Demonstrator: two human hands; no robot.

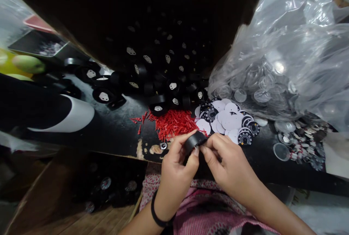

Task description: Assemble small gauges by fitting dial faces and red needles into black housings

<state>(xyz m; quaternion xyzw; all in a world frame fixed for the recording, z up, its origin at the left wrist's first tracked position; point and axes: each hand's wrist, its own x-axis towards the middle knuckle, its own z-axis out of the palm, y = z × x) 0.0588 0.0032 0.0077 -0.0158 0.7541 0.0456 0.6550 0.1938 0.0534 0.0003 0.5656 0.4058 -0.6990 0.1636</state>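
A short black round casing [194, 141] is gripped between the thumb and fingers of my left hand [177, 166]. At the casing's right edge, my right hand [230, 156] has its thumb and fingers pinched together; whatever lies between them is hidden. Just beyond my hands lies a heap of small red pointed pieces [174, 123], perhaps clock hands. To its right are round dials [230, 120], some showing plain white backs and others black faces with numbers. One small round metallic piece [163, 146] sits near the table edge, left of the casing.
Several black casings with white inserts [104, 96] spill from a large dark box. A plastic bag [300, 56] of clear round covers [263, 87] stands at right, with mixed small parts [305, 144] before it. A curled white-edged sheet [73, 115] lies left. Below the table [109, 138] sits an open carton [46, 191].
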